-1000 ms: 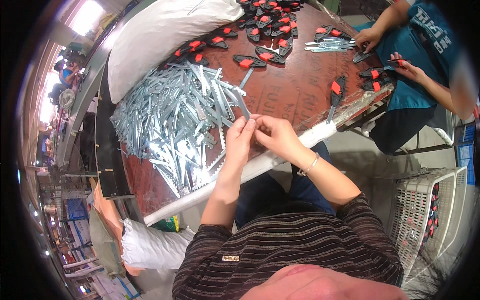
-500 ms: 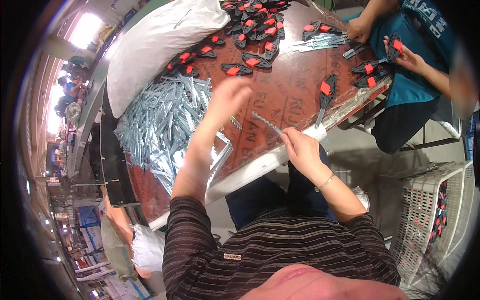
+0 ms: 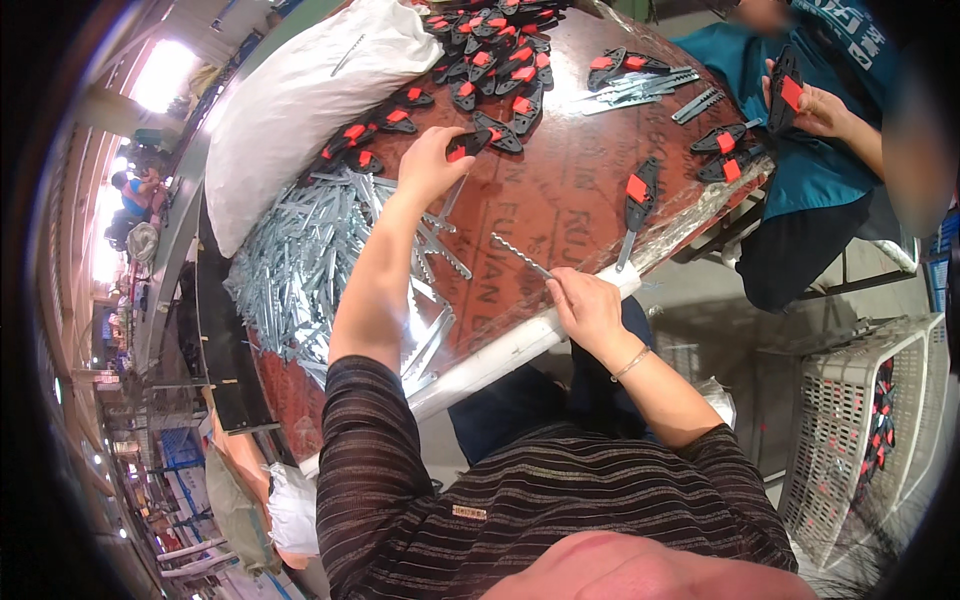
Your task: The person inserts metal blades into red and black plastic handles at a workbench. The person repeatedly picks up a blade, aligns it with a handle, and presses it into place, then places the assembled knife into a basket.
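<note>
Pile of metal strips (image 3: 290, 270) at left of the frame, partly hidden by the left arm (image 3: 375, 280), left hand (image 3: 430, 168) at upper centre, fingers closed on 1 black-and-red piece (image 3: 473, 143), its near end covered, 1 toothed strip (image 3: 520, 253) at centre, lower end hidden in the pinching right hand (image 3: 592, 310)

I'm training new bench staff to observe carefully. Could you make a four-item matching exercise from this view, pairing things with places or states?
1. left hand
2. right hand
3. white sack
4. pale crate

A. off the table, at the lower right of the view
B. pinching a toothed metal strip
C. a loose strip lying on top
D. touching a black-and-red piece

Pairs: 1-D, 2-B, 3-C, 4-A
</note>
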Tool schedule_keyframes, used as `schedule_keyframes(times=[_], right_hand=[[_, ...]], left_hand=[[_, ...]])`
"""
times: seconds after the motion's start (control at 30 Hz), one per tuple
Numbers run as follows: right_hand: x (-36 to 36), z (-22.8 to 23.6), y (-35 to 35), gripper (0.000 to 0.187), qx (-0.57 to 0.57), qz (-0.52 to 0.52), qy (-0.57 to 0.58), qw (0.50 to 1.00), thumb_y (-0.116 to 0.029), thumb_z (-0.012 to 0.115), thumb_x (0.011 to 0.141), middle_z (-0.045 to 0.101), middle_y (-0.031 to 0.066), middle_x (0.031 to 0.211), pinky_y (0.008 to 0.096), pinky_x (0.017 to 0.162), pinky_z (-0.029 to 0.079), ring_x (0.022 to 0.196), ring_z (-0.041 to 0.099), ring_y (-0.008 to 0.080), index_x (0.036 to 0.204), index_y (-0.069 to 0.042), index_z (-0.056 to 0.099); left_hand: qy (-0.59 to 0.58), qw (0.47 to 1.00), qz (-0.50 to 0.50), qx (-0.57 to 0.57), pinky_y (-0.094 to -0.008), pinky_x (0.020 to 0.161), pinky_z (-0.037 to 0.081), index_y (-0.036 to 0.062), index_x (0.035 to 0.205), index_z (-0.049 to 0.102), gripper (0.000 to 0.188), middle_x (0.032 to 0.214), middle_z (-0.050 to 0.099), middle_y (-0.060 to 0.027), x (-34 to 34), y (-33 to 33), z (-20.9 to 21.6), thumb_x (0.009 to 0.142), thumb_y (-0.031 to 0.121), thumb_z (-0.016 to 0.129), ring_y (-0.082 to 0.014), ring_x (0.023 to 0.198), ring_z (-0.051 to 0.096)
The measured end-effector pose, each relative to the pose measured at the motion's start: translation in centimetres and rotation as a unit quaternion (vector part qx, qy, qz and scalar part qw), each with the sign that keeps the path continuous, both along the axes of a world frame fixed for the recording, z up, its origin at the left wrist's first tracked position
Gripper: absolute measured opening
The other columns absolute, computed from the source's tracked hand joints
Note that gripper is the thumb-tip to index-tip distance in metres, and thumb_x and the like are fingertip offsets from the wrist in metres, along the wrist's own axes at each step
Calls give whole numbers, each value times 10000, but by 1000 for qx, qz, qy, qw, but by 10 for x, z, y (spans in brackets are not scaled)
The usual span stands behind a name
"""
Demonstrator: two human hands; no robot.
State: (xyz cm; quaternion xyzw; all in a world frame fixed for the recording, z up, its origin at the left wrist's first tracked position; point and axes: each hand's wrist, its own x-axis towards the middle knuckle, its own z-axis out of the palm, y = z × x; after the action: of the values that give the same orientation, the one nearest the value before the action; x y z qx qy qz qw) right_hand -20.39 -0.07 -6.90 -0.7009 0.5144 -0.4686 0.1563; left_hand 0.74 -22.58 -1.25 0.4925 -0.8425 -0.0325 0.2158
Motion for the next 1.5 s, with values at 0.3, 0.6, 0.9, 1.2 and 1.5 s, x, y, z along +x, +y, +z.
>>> schedule_keyframes(times=[0.3,0.6,0.9,1.2,1.5], right_hand=[[-14,4,-1,227,181,71,-288,938,-217,520,946,600,40,716,263,642,438,684,558,118,907,-21,629],[-27,53,25,243,217,97,-292,926,-206,516,950,506,-28,684,227,606,374,650,430,61,911,-3,642],[-42,70,41,232,235,123,-231,936,-187,518,936,581,17,727,260,674,424,711,509,92,887,5,639],[-69,88,44,248,287,180,-10,941,-222,515,927,622,31,730,277,668,449,712,561,107,885,-22,656],[-47,69,46,248,309,267,-87,909,-223,500,949,639,35,824,289,775,451,808,552,108,916,-22,642]], left_hand=[[82,987,-132,-46,-364,839,495,70,1098,617,444,1058,609,-105,3,86,44,690,182,750,-279,961,613],[51,969,-217,-107,-339,796,521,42,1127,591,519,1038,645,-126,18,140,60,667,187,784,-288,921,635],[26,965,-246,-84,-333,828,516,26,1143,592,539,1072,640,-126,20,161,71,639,92,770,-275,962,631],[-6,939,-343,-35,-370,789,521,7,1070,587,471,1028,625,-136,8,177,68,622,49,728,-298,923,623],[-30,912,-409,-31,-343,772,528,10,1035,599,412,985,635,-103,-19,200,58,661,122,735,-261,899,631]])
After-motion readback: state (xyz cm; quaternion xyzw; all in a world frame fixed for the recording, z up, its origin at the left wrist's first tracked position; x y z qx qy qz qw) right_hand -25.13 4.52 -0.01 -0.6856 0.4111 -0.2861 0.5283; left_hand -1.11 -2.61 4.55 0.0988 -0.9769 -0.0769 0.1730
